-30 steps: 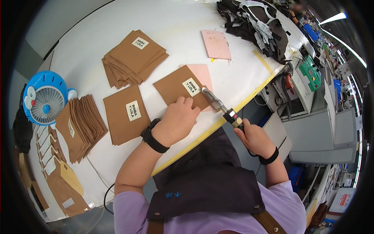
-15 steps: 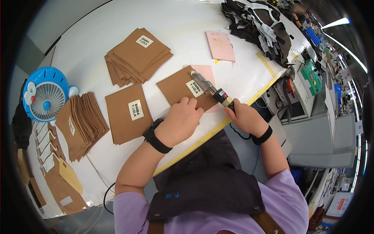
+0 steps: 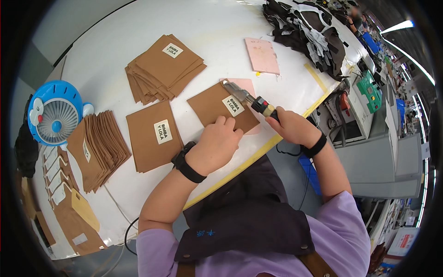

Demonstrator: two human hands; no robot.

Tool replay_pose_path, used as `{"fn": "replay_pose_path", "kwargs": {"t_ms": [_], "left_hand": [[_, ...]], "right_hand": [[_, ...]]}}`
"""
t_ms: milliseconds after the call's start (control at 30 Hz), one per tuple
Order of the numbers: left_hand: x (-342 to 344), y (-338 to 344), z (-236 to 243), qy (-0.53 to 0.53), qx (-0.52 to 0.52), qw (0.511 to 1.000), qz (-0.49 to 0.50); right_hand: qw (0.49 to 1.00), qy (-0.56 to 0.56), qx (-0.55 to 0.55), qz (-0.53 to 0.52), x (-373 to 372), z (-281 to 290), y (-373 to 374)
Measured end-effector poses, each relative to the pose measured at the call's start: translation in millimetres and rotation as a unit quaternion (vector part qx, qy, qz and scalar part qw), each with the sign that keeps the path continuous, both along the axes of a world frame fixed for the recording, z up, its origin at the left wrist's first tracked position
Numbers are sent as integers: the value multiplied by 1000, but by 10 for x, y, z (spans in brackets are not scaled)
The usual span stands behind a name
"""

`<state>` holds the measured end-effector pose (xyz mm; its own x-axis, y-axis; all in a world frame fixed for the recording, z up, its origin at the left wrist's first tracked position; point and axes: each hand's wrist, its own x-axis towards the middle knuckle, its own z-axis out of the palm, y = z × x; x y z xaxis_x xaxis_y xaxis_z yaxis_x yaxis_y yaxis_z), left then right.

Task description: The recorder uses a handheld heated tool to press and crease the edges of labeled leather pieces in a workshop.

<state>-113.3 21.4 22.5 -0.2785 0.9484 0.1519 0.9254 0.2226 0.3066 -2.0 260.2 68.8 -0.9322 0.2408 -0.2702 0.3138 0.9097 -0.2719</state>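
Observation:
My left hand [image 3: 216, 145], fingers bent and closed together, presses down the near edge of a brown panel [image 3: 206, 100]. A pale printed label [image 3: 233, 106] is on this panel. Part of a pink pad [image 3: 245, 85] shows beneath it. My right hand [image 3: 296, 128] is wrapped round the handle of a corded electric hand tool with a flat metal head [image 3: 236, 92]. The head lies over the panel's far corner, beside the label; whether it touches the surface I cannot tell. Left of my left hand lies another labelled brown panel [image 3: 145, 143].
A pile of brown panels [image 3: 159, 67] lies farther back, and a fanned stack [image 3: 104, 150] stands at left beside a blue fan [image 3: 55, 113]. Another pink pad [image 3: 261, 56] and dark fabric scraps [image 3: 309, 39] lie at the far right. Yellow tape [image 3: 258, 150] lines the near table edge.
The tool's metal head has shifted slightly left, toward the panel's far corner, and my right hand has moved up a little with it. My left hand stays on the panel.

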Motion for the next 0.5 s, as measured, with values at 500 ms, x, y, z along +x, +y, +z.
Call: {"fn": "replay_pose_path", "kwargs": {"t_ms": [500], "left_hand": [[-22, 20, 17, -4, -4, 1000, -9]], "right_hand": [[1000, 4, 6, 19, -380, -111, 153]]}}
